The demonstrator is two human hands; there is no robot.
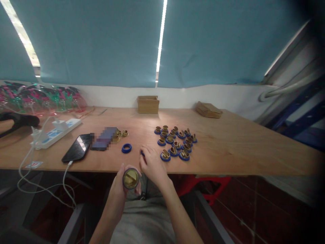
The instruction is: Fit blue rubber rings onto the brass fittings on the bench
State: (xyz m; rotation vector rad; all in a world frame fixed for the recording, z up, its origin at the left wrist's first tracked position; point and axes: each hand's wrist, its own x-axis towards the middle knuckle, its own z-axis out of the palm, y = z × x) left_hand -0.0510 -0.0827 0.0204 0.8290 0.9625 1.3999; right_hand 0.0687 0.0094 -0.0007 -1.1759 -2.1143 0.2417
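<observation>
My left hand (118,181) is closed around a round brass fitting (131,179) with a raised bar across its face and a dark rim, held in front of the table edge. At the near edge of the table, my right hand (151,165) has its fingers curled over a small blue ring (142,153), mostly hidden under them. Left of those fingers lies a loose blue ring (126,148). Several brass fittings seated in blue rings (173,151) are grouped to the right of my right hand. A few brass fittings without rings (124,133) lie further back on the left.
Two phones, one black (78,147) and one blurred (104,139), lie on the left near a white power strip (58,134) with trailing cables. A cardboard box (148,105) and flattened cardboard (208,109) stand at the back. Colourful bottles (43,100) fill the far left.
</observation>
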